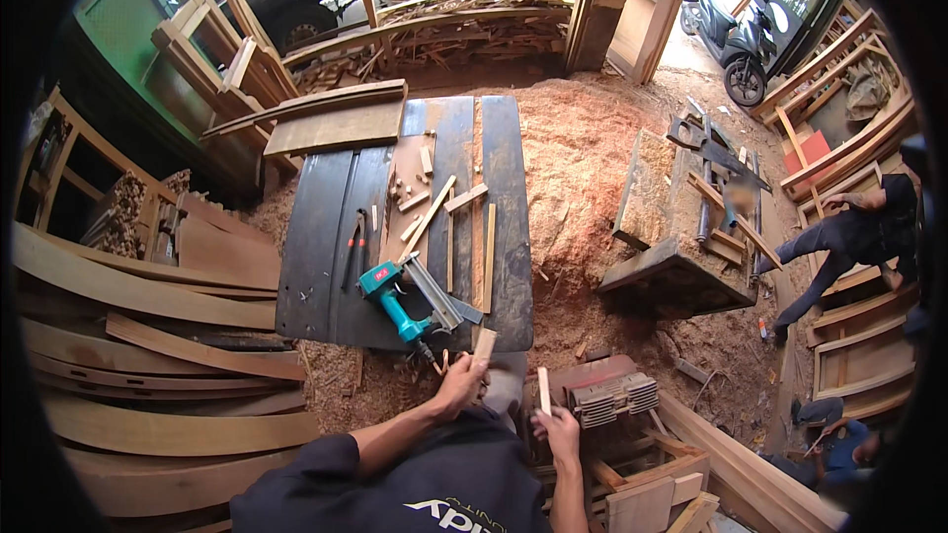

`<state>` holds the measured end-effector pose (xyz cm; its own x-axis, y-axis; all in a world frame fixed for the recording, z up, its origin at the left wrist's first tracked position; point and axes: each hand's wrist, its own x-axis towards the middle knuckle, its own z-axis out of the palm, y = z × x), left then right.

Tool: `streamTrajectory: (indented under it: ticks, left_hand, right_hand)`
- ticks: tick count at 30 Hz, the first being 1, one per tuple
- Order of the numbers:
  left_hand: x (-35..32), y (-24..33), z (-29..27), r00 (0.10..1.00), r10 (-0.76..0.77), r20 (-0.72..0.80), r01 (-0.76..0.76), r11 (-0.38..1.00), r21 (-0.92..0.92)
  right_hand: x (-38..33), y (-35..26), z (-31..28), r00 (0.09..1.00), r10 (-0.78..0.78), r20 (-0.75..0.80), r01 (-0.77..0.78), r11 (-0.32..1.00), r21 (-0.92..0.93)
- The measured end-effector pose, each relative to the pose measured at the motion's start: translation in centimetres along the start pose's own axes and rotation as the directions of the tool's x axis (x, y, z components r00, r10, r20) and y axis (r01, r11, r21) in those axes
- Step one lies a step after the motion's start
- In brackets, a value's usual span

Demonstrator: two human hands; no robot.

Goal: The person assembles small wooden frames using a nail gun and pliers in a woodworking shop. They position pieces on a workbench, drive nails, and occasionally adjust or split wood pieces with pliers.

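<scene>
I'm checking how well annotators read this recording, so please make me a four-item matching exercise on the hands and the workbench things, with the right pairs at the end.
1. left hand
2. nail gun
3. right hand
4. wide board

A. across the far left corner of the dark table
B. holding a thin wooden strip beside a finned metal block
C. teal, lying on the table
D. holding a short wooden piece at the table's near edge

Pairs: 1-D, 2-C, 3-B, 4-A

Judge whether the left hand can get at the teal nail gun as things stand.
Probably yes: the nail gun lies on the table close to the left hand, with nothing seen covering it, though that hand holds a wood piece it may need to put down.
</scene>
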<state>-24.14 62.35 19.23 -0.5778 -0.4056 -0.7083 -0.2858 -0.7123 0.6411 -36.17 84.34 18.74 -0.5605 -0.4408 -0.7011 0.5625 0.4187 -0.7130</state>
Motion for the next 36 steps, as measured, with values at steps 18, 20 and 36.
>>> streamTrajectory:
  ticks: [18,20,36]
  left_hand:
    - [4.7,-0.1,-22.3,0.548,0.332,-0.768,-0.300,0.935,0.190]
    - [6.9,-0.9,-26.6,0.515,0.355,-0.780,-0.219,0.934,0.280]
    - [9.3,0.0,-34.1,0.703,0.284,-0.651,-0.346,0.938,0.036]
  right_hand:
    - [4.2,10.6,3.2,0.996,-0.088,0.013,0.076,0.777,-0.625]
    - [2.6,14.7,0.4,0.998,0.037,-0.051,-0.061,0.763,-0.643]
    - [-1.3,18.1,6.3,0.970,0.244,-0.010,-0.158,0.596,-0.787]
